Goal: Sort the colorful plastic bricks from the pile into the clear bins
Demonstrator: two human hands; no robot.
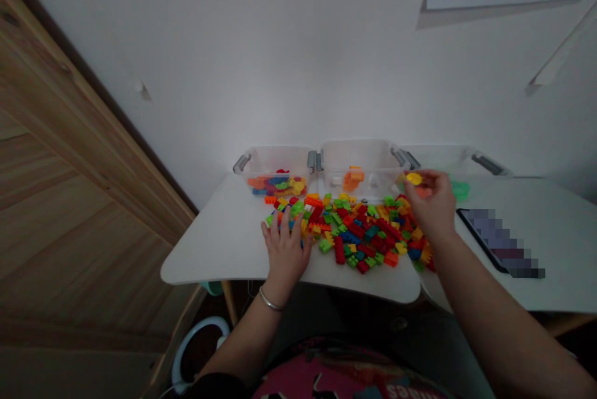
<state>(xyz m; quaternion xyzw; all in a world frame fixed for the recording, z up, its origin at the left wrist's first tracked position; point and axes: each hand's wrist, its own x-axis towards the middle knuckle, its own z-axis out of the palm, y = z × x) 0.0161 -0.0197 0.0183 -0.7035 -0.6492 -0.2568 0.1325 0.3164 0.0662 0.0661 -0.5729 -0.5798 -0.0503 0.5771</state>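
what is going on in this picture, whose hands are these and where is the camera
There's no robot here: these are a person's own bare hands. The single picture comes from a camera on their head, looking forward and down. On the white table lies a pile of colourful toy bricks. Behind it stand three clear boxes: mixed colours in the left one, orange in the middle, green in the right. The left hand is spread at the pile's edge; the right hand holds a small yellow piece. Farther right lies a flat, dark-edged device, its face blurred out.
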